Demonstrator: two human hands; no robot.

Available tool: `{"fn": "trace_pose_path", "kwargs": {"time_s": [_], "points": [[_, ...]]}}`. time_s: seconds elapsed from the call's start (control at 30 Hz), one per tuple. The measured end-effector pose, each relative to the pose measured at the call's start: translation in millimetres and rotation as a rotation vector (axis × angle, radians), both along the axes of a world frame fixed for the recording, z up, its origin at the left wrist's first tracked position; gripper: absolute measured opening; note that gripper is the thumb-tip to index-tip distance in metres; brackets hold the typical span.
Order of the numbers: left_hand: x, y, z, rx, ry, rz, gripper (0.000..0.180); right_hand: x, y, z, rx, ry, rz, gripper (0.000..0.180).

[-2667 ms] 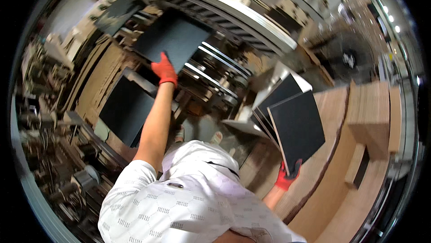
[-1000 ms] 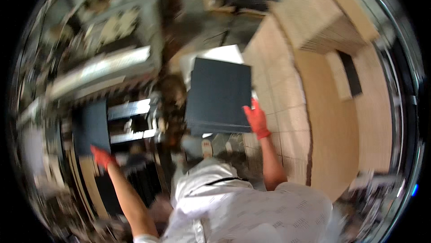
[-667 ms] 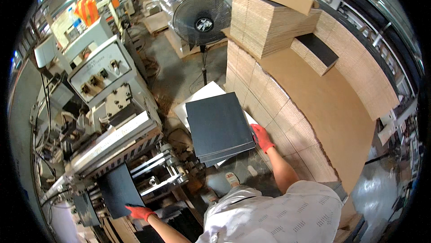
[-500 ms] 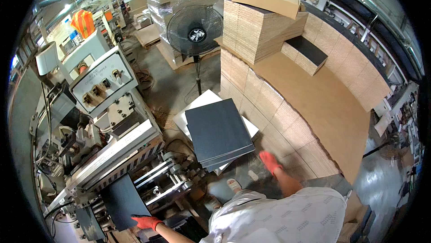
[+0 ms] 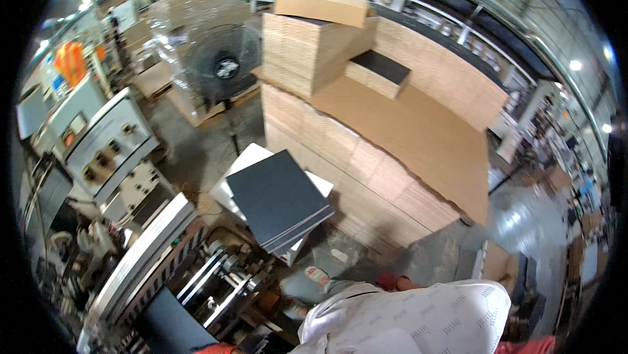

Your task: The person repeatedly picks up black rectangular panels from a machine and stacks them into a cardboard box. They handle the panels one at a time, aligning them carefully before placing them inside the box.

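Note:
My left hand [image 5: 218, 349], in a red glove, shows only in part at the lower edge of the picture. It is beside the near end of a black board [image 5: 167, 321] that lies in the machine; its fingers are cut off from view. My right hand [image 5: 391, 281], also gloved in red, is low in front of my body, blurred and partly hidden by my white shirt [image 5: 418, 315]. A stack of flat black boards [image 5: 275, 197] rests on a white sheet [image 5: 245, 158] between the machine and the large board stacks.
On the left stands the machine with its switch panel [image 5: 108, 148] and metal rollers [image 5: 219, 288]. A pedestal fan [image 5: 226, 66] is behind the black stack. Tall stacks of brown boards [image 5: 392, 184] fill the middle right. A red patch [image 5: 526, 346] shows at bottom right.
The whole view has swung to the right, so the scene sits further left. My right hand has drawn back towards my body. My left hand has slipped mostly below the picture.

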State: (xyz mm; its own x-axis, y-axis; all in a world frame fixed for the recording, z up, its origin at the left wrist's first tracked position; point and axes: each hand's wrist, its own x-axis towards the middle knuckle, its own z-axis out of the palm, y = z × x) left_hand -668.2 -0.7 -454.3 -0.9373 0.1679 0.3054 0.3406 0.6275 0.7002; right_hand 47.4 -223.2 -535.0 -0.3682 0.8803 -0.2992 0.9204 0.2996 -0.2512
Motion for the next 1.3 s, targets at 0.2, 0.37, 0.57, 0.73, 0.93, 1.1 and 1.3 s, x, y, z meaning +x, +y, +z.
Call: {"fn": "trace_pose_path", "kwargs": {"time_s": [0.2, 0.37, 0.57, 0.73, 0.93, 1.1, 1.3], "points": [[98, 5, 58, 0.927, -0.813, -0.437, 0.03, -37, 80, 70, -0.043, 0.322, -0.634, 0.04], [209, -31, 112, 0.748, -1.752, -0.604, 0.041, -50, 74, 71, -0.023, 0.341, -0.576, 0.031], [305, 36, 143, 0.612, -1.558, -1.046, 0.027, -68, 44, 33, -0.77, 0.379, -0.708, 0.04], [323, 129, 158, 0.578, -1.026, -1.254, 0.034, -74, 57, 58, -0.32, 0.381, -0.53, 0.045], [332, 195, 72, 0.123, -1.416, -1.168, 0.058, -51, 108, 66, -0.225, 0.647, -0.732, 0.049], [350, 162, 90, -0.094, -1.609, -1.083, 0.052, -44, 143, 102, -0.267, 1.024, -0.803, 0.039], [402, 91, 122, 0.035, -1.621, -0.901, 0.045, -62, 193, 115, -0.468, 1.568, -0.776, 0.048]]}}
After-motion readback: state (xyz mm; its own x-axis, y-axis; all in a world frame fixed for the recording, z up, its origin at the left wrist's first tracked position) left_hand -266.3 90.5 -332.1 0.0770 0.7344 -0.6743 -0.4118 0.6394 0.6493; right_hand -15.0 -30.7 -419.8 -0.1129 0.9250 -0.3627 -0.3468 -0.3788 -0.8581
